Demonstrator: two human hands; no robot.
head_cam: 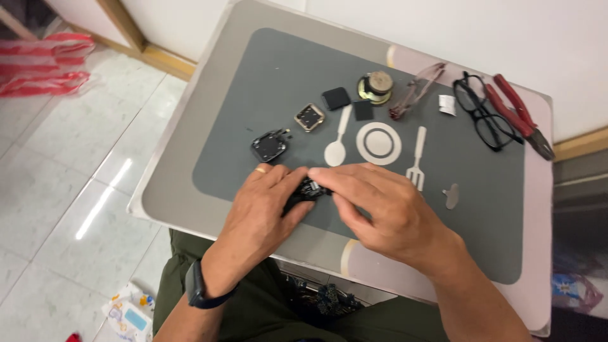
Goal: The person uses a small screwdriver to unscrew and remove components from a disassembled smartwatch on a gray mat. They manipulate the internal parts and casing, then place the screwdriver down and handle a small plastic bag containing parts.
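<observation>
Right hand (386,212): palm down, fingertips pinching the small black part (306,190).
Left hand (263,212): fingers curled, gripping the part's left side.

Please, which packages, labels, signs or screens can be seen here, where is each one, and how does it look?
Small silver foil packet: on the grey mat, left of the black glasses; squarish, shiny.
Soft packet: on the tiled floor, bottom left; white with a blue patch, crumpled.
Red-and-white striped plastic bag: on the floor, top left; crumpled.
No signs or screens show.
</observation>
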